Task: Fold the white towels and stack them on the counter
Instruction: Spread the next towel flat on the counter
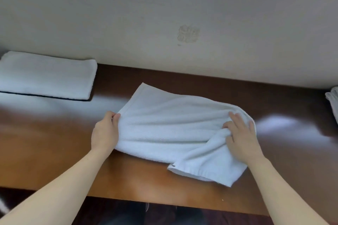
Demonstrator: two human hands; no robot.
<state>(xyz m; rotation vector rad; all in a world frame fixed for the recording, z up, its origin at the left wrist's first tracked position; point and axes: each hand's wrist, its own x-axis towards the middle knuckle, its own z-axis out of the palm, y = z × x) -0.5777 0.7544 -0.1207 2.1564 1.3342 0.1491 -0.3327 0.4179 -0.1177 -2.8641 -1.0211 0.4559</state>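
Three white towels lie on the brown bench (54, 142). The unfolded towel (164, 126) lies rumpled at the middle, reaching toward the near edge. The left hand (105, 133) pinches its left edge between thumb and curled fingers (115, 117). The right hand (241, 137) presses its bunched right end, fingers (239, 120) spread. One folded towel (45, 75) rests on a dark mat (54, 97) at the far left corner. A third towel (333, 102) shows partly at the right edge.
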